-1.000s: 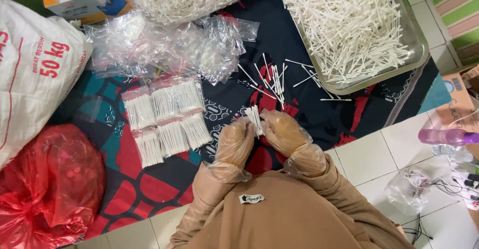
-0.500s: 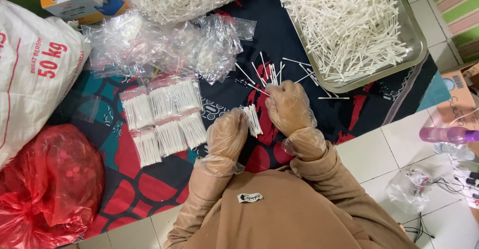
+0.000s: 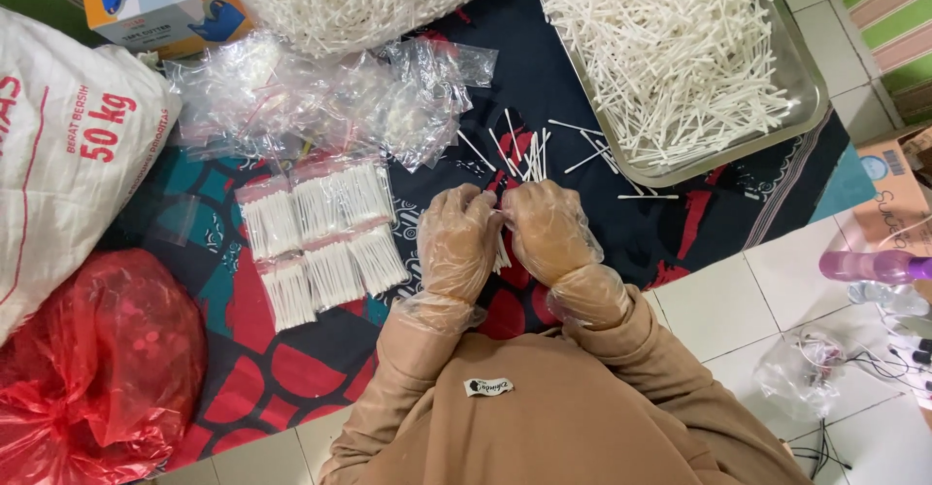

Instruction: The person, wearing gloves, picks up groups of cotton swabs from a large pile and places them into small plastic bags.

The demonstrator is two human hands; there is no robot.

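Both hands wear thin clear plastic gloves over tan sleeves. My left hand [image 3: 456, 242] and my right hand [image 3: 546, 231] meet over the dark patterned cloth [image 3: 582, 213] and together grip a small bundle of white sticks [image 3: 502, 249], whose ends poke out below the fingers. Loose white sticks [image 3: 524, 150] lie fanned on the cloth just beyond my fingers. Several filled clear packets of sticks [image 3: 320, 237] lie in two rows to the left of my left hand.
A metal tray [image 3: 806, 92] heaped with white sticks is at the back right. A pile of empty clear bags [image 3: 320, 97], a bag of sticks [image 3: 359, 0], a blue-and-orange box [image 3: 160, 0], a white sack [image 3: 68, 165] and a red bag [image 3: 97, 368] lie left. A purple bottle [image 3: 874, 267] rests right.
My hands have drawn closer together around the stick bundle. The view has shifted slightly.
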